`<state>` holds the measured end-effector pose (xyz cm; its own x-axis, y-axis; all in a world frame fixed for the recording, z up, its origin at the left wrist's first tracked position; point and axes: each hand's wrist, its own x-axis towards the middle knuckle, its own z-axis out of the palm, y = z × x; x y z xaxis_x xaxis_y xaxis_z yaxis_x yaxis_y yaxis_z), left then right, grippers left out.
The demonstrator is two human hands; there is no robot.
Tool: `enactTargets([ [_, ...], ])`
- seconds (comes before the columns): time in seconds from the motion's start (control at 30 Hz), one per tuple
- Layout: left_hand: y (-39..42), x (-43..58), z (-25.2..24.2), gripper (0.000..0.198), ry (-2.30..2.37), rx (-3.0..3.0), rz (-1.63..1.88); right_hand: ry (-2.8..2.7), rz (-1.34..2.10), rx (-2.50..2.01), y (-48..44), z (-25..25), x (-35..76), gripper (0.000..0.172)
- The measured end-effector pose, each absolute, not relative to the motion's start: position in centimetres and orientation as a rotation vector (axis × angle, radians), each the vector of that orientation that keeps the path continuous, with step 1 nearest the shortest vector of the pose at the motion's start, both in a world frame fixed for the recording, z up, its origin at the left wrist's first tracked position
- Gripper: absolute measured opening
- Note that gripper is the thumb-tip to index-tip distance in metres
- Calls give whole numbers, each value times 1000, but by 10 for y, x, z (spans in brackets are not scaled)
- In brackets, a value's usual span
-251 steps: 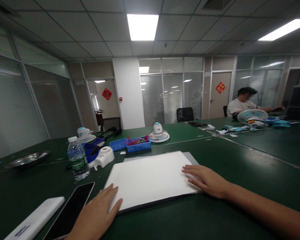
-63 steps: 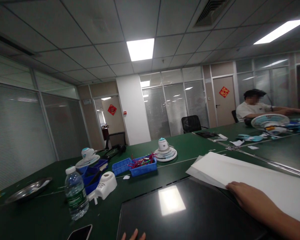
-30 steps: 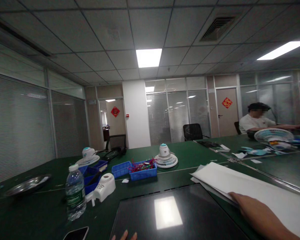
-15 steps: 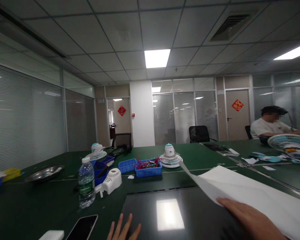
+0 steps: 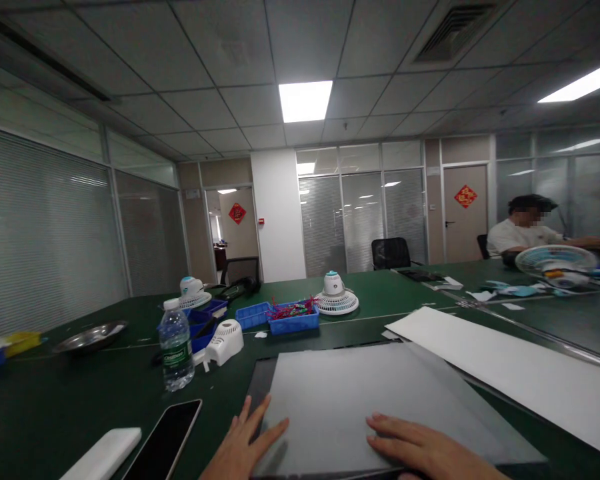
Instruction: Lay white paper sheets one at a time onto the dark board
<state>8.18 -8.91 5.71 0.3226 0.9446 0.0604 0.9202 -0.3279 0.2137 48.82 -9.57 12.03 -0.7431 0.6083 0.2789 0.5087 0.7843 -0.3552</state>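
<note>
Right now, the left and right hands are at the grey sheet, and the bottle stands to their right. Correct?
Not quite: the head view shows the bottle to their left. The left hand and right hand are indeed at the grey sheet.

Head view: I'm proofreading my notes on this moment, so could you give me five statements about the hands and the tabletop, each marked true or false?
1. The right hand rests on the grey sheet. True.
2. The left hand is curled into a fist. False: it is open, with the fingers spread.
3. The phone lies to the left of the left hand. True.
4. The grey sheet covers everything beneath it. False: a strip of the dark panel shows along the left edge.
5. The reddish strands are in a blue tray. True.
</note>
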Motion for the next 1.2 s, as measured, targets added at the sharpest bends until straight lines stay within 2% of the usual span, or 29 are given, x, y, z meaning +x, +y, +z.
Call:
enactTargets([
  [0.03, -95, 87, 65, 77, 1709, 2442, 220, -2587, 350, -847, -93, 119, 492, 45],
  [0.2, -122, 113, 95, 60, 1824, 2450, 326, -2460, 204, -1076, -64, 98, 523, 44],
  [0.37, -135, 128, 113, 65, 1937, 2414, 199, -2429, 280, -1015, -6, 84, 580, 45],
  [0.47, -137, 127, 120, 64, 1856, 2470, 144, -2159, -56, -1410, 33, 79, 633, 53],
  [0.57, -134, 121, 120, 62, 1818, 2479, 105, -2068, -83, -1661, 56, 69, 682, 69],
  [0.67, -131, 114, 114, 60, 1816, 2460, 103, -2075, -26, -1802, 63, 56, 708, 66],
  [0.77, -129, 107, 108, 60, 1772, 2493, 159, -2059, -40, -1890, 67, 47, 711, 58],
  [0.9, -130, 101, 106, 61, 1732, 2522, 151, -2024, -145, -1931, 66, 50, 699, 57],
  [1.03, -134, 100, 110, 62, 1730, 2530, 128, -2140, -233, -1721, 48, 67, 669, 56],
  [1.2, -136, 98, 112, 67, 1728, 2568, 97, -2160, -100, -1678, 16, 74, 607, 56],
])
